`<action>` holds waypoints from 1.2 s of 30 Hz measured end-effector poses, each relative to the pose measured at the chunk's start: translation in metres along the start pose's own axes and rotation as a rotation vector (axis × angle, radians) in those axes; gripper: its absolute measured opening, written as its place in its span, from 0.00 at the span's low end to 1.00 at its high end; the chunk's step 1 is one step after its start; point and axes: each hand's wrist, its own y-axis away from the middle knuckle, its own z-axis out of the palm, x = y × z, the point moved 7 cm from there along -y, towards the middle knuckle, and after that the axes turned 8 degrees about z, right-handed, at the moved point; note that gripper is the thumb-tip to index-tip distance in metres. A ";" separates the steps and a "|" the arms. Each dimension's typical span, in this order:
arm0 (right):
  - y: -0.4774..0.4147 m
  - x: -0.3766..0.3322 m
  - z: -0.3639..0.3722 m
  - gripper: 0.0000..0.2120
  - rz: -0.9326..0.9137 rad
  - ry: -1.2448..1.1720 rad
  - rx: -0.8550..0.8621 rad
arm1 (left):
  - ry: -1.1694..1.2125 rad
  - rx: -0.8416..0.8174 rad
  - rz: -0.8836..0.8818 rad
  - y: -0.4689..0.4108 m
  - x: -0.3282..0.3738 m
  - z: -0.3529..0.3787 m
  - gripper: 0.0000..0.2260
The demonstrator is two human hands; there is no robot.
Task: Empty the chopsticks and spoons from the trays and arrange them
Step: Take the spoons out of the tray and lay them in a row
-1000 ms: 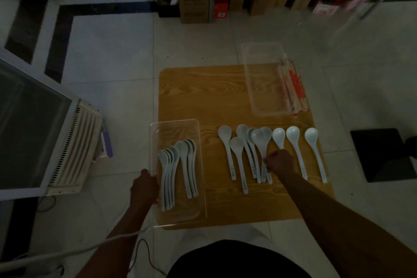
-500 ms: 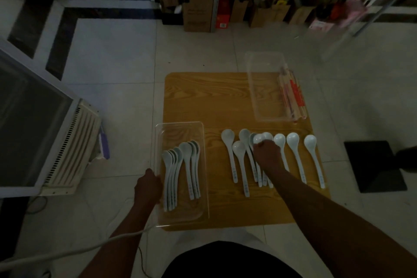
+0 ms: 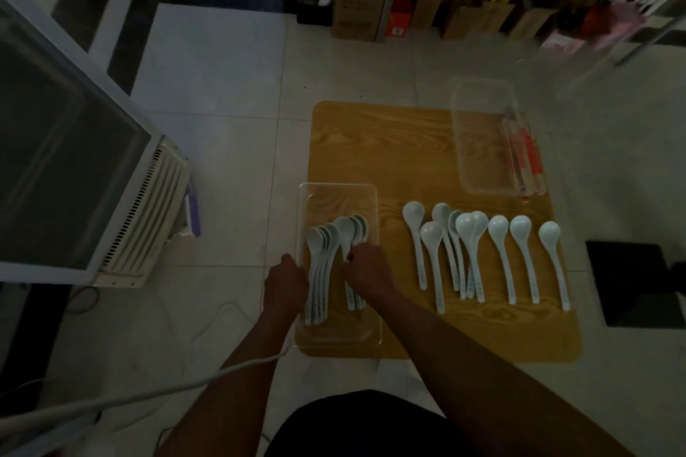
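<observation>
L hand (image 3: 286,286) grips clear tray (image 3: 337,193) rim, table's (image 3: 371,145) 7 o'clock, R hand (image 3: 367,271) pinching nested spoons (image 3: 345,228) by handles; risk: stack separates mid-lift, spoons drop, chip.

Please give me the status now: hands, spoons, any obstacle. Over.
Left hand holds tray rim. Right hand grips spoons inside it. Other spoons lie in a row on table. No obstacle seen.
</observation>
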 end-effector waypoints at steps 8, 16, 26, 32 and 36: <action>-0.002 0.000 0.022 0.09 0.118 0.001 0.057 | 0.014 -0.001 0.016 -0.002 -0.002 0.002 0.05; -0.002 0.002 0.027 0.10 0.205 -0.084 0.137 | -0.010 -0.011 0.007 -0.004 -0.004 0.004 0.06; 0.000 0.002 0.008 0.11 0.248 -0.174 0.128 | -0.009 -0.036 0.008 -0.006 -0.007 0.003 0.09; -0.002 -0.001 -0.046 0.11 0.146 -0.206 0.189 | -0.016 -0.028 0.026 -0.004 -0.003 0.001 0.08; -0.001 0.041 -0.097 0.14 0.172 -0.210 0.296 | -0.016 0.003 0.029 -0.001 0.000 0.000 0.08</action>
